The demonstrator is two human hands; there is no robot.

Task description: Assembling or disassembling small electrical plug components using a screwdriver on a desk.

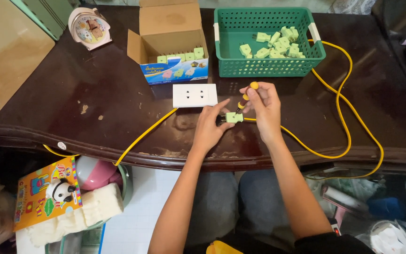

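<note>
As the head view looks down on the dark wooden table (95, 94), the left hand (208, 127) is closed around a small pale green plug (234, 117), pinching its body near the middle of the table's near edge. The right hand (264, 109) grips a little screwdriver (245, 98) with a yellow and dark handle, its tip set down on the plug's top. A yellow cable (344, 113) runs from the plug, loops off to the right and comes back under the near edge toward the white socket box (195, 95) just beyond the hands.

The plug looks light, hard and smooth, likely to twist under the driver, so a firm pinch on its flat sides seems the best hold. The cable looks springy and may tug at it.

Farther off stand a green basket (269, 66) of similar plugs, an open cardboard box (170, 44) holding more, and a pink clock (90, 28) at far left.
</note>
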